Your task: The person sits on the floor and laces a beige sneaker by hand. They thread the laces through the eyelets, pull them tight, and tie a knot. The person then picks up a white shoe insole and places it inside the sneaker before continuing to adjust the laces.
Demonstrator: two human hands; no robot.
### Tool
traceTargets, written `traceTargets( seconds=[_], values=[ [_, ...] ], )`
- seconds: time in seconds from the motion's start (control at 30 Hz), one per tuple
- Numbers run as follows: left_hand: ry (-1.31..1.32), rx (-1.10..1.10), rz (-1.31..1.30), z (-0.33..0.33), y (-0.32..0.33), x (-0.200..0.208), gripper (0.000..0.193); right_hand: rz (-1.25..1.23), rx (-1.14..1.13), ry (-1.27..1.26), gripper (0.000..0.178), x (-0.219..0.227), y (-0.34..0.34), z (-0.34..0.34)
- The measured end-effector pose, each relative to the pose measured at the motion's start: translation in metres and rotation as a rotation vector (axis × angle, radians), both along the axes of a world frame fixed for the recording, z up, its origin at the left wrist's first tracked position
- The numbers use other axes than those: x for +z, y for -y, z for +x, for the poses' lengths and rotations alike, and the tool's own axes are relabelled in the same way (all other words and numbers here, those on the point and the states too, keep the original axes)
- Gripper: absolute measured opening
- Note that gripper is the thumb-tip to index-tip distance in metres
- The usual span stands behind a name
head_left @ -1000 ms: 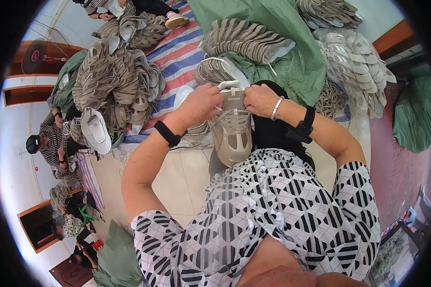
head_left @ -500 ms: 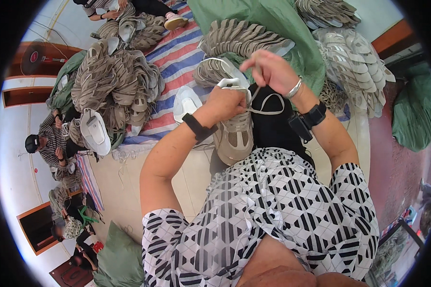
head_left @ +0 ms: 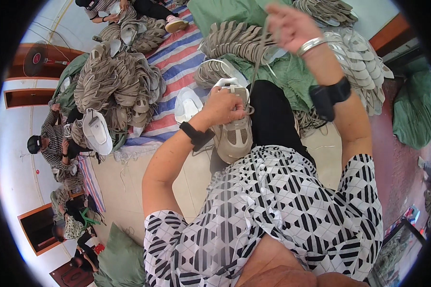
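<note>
A taupe and grey shoe upper (head_left: 233,139) rests on my lap with its toe toward me. My left hand (head_left: 225,106) is closed on its side near the eyelets, steadying it. From beside the left fingers a thin grey-beige shoelace (head_left: 257,71) runs taut, up and away from the shoe. Its far end is in my right hand (head_left: 291,29), which is raised and slightly blurred, fingers pinched on the lace. A white-lined shoe upper (head_left: 188,105) lies on the striped sheet to the left of my left hand.
Fanned stacks of uppers (head_left: 237,43) lie ahead on green cloth (head_left: 292,81), and pale ones (head_left: 357,62) at right. A big heap (head_left: 115,86) sits left on the striped sheet (head_left: 175,60). Co-workers (head_left: 48,143) sit along the left. A green sack (head_left: 414,115) stands right.
My right hand has risen away from the shoe, drawing the lace from a loose loop into a straight line. My left hand stays on the shoe upper.
</note>
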State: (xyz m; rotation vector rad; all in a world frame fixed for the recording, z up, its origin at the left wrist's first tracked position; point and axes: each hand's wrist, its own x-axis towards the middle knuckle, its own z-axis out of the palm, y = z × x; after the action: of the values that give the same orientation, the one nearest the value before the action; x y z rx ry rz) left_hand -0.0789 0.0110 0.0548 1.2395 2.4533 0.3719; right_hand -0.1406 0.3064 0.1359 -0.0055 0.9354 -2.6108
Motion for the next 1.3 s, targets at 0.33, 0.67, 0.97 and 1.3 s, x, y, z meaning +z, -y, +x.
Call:
traceTargets(
  seconds=[0.33, 0.67, 0.97, 1.3],
  values=[
    [-0.03, 0.148, 0.405, -0.005, 0.019, -0.008, 0.011, 0.287, -0.257, -0.627, 0.02, 0.086, -0.015, 0.066],
    [-0.058, 0.052, 0.206, -0.014, 0.062, 0.02, 0.028, 1.496, -0.039, -0.953, 0.015, -0.079, 0.093, 0.064],
    [0.036, 0.162, 0.432, -0.006, 0.074, -0.007, 0.026, 1.688, 0.282, -1.159, 0.014, -0.103, 0.167, 0.068],
    [-0.232, 0.27, 0.228, 0.014, 0.026, -0.002, 0.019, 1.806, 0.063, -0.923, 0.021, -0.116, 0.094, 0.046]
  ],
)
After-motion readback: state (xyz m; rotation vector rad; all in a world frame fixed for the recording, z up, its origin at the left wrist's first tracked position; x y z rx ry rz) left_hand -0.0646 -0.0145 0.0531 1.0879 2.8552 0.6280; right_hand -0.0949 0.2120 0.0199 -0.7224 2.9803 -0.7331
